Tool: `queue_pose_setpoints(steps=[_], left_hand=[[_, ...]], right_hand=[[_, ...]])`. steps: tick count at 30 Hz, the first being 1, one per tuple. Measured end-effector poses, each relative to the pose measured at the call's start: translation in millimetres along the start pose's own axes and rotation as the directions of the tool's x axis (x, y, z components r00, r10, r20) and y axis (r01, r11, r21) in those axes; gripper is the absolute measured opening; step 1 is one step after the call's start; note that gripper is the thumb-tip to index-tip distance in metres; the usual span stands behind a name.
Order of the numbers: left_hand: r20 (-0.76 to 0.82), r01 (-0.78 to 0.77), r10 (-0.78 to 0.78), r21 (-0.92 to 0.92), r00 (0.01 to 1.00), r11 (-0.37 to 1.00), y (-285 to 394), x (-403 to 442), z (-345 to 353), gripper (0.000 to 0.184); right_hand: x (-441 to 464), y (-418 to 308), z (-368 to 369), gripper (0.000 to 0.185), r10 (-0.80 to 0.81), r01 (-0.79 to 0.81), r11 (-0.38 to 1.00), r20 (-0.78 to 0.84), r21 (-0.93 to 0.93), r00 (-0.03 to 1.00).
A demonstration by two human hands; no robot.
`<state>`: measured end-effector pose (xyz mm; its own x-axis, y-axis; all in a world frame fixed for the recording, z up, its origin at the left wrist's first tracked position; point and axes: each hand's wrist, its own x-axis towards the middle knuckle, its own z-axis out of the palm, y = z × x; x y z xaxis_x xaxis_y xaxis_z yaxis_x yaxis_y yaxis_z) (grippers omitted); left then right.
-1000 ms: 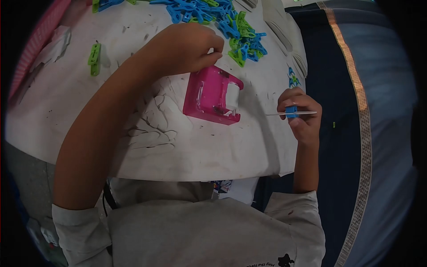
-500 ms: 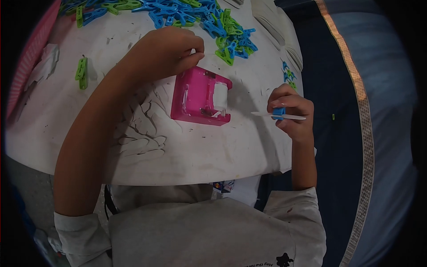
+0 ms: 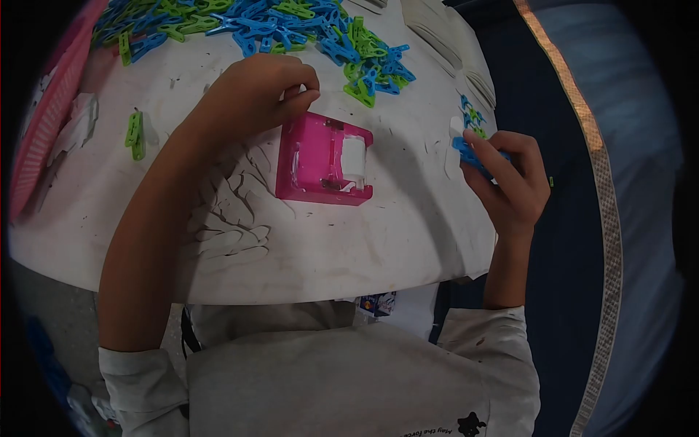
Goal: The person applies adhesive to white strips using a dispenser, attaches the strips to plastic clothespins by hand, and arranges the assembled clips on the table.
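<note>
My right hand point(image 3: 510, 171) grips a blue clothespin point(image 3: 475, 154) at the right edge of the table. A thin white rounded strip point(image 3: 452, 149) shows at the clothespin's front end. My left hand point(image 3: 266, 87) is closed, thumb against bent fingers, above the back left corner of a pink tape dispenser point(image 3: 309, 164). Anything between those fingers is too small or hidden to make out. The dispenser holds a white roll point(image 3: 353, 158) on its right side. Beside my left forearm lie several loose white rounded strips point(image 3: 229, 240).
A heap of blue and green clothespins point(image 3: 291, 25) covers the back of the table. One green clothespin point(image 3: 135, 135) lies alone at left, near a pink basket point(image 3: 51, 124). Stacks of white strips point(image 3: 437, 36) and a few small clips point(image 3: 473, 115) are at the right edge.
My right hand has moved right and slightly away from me, turning the clothespin and white strip from sideways to pointing away. My left hand has shifted only slightly.
</note>
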<state>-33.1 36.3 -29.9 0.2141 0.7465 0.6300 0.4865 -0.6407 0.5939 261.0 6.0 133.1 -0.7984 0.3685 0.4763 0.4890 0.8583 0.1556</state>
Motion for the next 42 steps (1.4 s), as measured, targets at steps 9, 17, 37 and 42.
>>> queue_pose_setpoints(steps=[9, 17, 37, 42], left_hand=[[0.047, 0.004, -0.005, 0.017, 0.999, 1.0, 3.0, 1.9, -4.3, 0.006], [0.048, 0.064, -0.065, 0.016, 0.997, 0.998, 5.5, 4.0, -2.7, 0.006], [0.021, 0.164, -0.165, 0.034, 0.986, 0.986, 29.7, 9.1, 2.2, 0.006], [0.038, 0.185, -0.189, 0.099, 0.981, 0.978, 27.6, 10.2, 4.7, 0.007]], right_hand=[[-16.8, -4.9, -5.8, 0.046, -0.072, 0.068, 0.976, -0.012, -0.208, 0.997], [-59.7, 56.6, 6.0, 0.031, 0.315, -0.281, 0.946, -0.255, 0.162, 0.914], [-277.4, 284.5, 96.8, 0.021, 0.725, -0.85, 0.067, -0.611, 0.523, -0.318], [-270.7, 287.6, 97.6, 0.021, 0.789, -0.885, 0.004, -0.545, 0.465, -0.283]])
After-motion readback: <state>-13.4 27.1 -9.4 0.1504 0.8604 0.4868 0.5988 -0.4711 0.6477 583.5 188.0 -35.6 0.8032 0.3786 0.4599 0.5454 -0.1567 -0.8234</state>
